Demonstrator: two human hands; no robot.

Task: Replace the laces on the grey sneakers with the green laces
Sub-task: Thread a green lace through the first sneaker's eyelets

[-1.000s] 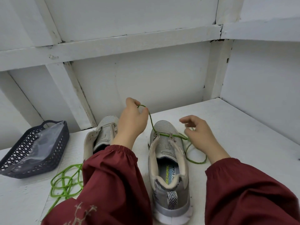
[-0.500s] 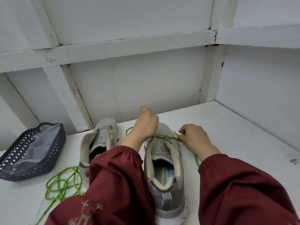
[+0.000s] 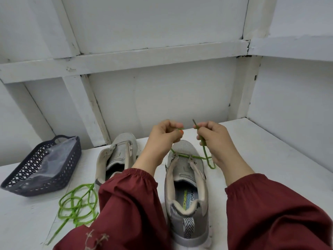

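Two grey sneakers stand side by side on the white shelf, toes pointing away from me. The right sneaker (image 3: pixel 187 186) has a green lace (image 3: pixel 196 156) threaded across its farthest pair of eyelets. My left hand (image 3: pixel 163 139) pinches one end of that lace above the toe. The other end is pinched by my right hand (image 3: pixel 214 141), its tip sticking up past the fingers. Both hands are raised level with each other over the toe. The left sneaker (image 3: pixel 117 156) has no lace; my left sleeve hides part of it.
A second green lace (image 3: pixel 77 204) lies in a loose tangle on the shelf (image 3: pixel 252 150) at the front left. A dark perforated basket (image 3: pixel 45 170) with a plastic bag in it stands at the far left. White walls close the shelf behind and to the right.
Both hands have lifted from the toe of the right sneaker. They now hold the two lace ends up, level with each other, with the lace drawn through the eyelets.
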